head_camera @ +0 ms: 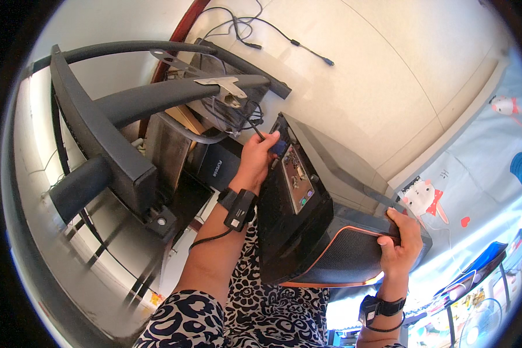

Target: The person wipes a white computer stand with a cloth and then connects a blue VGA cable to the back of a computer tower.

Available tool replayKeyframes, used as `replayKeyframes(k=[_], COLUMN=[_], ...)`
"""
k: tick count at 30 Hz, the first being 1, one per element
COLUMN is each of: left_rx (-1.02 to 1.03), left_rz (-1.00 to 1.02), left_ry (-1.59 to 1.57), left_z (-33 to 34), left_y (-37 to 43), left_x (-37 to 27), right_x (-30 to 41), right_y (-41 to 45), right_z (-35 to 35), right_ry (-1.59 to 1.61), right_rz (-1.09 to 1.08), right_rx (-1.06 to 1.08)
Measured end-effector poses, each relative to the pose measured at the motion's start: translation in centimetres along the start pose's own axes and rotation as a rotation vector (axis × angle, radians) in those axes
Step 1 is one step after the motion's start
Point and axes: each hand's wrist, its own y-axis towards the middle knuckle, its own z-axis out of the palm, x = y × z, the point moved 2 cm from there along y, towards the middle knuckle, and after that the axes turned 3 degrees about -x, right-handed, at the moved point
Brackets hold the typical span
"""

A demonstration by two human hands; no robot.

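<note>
A black desktop computer case [296, 235] with a glossy side panel and an orange-edged mesh front stands tilted before me. Its rear port panel [296, 178] faces left, with purple and green round sockets at one end. My left hand [261, 154] grips a blue VGA connector [279, 148] on a black cable, close beside the rear ports; whether it is plugged in I cannot tell. At the mesh front, my right hand [399, 241] holds the case by its top edge, thumb on the mesh and fingers over the panel.
Dark metal frame bars [113, 143] of a piece of furniture fill the left. A metal clip [228, 89] sits on one bar. Black cables [243, 26] lie on the tiled floor [352, 78]. A rabbit-print cloth [465, 165] is at right, above a fan [480, 326].
</note>
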Motion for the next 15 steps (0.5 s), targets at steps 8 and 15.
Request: replayKeyframes(k=[8,15], left_rx=[0.078,-0.087], left_rz=[0.041,0.136], left_ry=[-0.080,0.227], left_z=[0.7,0.4], left_y=[-0.9,0.4], left_x=[-0.9,-0.2], right_x=[-0.1,0.0], right_y=[0.0,0.0], right_z=[-0.1,0.1], right_ry=[-0.007,-0.025], right_rz=[-0.013,-0.020], right_rx=[-0.010,-0.006])
